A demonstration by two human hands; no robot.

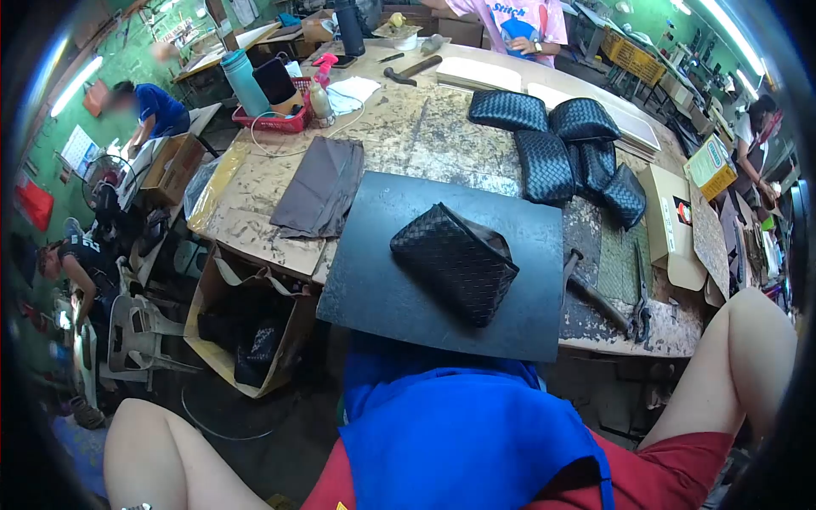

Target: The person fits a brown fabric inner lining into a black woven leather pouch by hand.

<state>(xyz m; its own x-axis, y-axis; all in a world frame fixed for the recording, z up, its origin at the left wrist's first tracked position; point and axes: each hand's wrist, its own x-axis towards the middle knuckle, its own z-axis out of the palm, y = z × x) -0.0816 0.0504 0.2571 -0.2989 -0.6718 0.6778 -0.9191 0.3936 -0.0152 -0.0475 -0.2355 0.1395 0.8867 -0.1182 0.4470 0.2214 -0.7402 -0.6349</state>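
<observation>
Neither of my hands shows in the picture. My bent left arm [161, 450] is at the lower left and my bent right arm [722, 365] at the lower right, each running out of the frame. In front of my blue apron [467, 433], a black woven pouch [455, 263] lies on a dark flat board [374, 255] at the table's near edge. The pouch's mouth gapes a little along its upper right side. Right of the board are a hammer [599, 302] and a pair of scissors [641, 297].
Several black woven pouches [544, 166] are piled at the back right, near an open cardboard box [671, 221]. Folded dark cloth [323, 187] lies left of the board. Beyond it stands a red basket [272, 119]. Another hammer [414, 70] lies farther back. Other people work around the room.
</observation>
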